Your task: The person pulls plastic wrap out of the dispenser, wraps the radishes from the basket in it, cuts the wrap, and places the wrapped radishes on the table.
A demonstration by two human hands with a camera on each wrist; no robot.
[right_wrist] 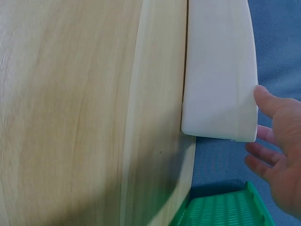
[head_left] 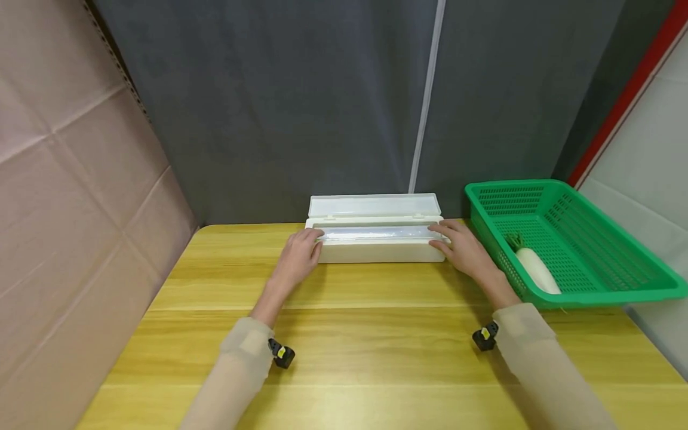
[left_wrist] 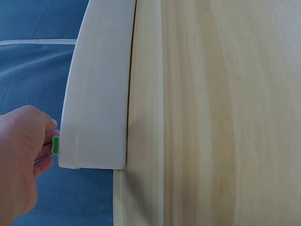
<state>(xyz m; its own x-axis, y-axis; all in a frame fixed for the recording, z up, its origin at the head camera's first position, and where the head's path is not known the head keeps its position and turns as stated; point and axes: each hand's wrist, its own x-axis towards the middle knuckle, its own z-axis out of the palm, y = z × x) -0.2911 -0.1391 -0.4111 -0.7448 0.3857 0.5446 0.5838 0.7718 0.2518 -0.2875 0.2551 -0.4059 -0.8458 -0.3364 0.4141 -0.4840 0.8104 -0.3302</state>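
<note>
A long white cling film dispenser box (head_left: 381, 252) stands at the table's back edge, its clear lid (head_left: 374, 205) tilted up behind it. Inside lies a pale, shiny roll of cling film (head_left: 371, 233). At the left front corner, my left hand (head_left: 298, 254) pinches a small green slide cutter (left_wrist: 55, 145) on the box's edge. The right hand (head_left: 463, 248) is at the other end, thumb (right_wrist: 267, 100) touching the box's upper front edge. Its other fingers are spread past the box's end, partly hidden behind it in the right wrist view.
To the right, a green plastic basket (head_left: 607, 297) holds a white radish (head_left: 537, 270) with a trimmed green top. Its near left wall is close to the right forearm. A dark grey curtain (head_left: 269, 107) hangs behind the wooden table (head_left: 376, 346).
</note>
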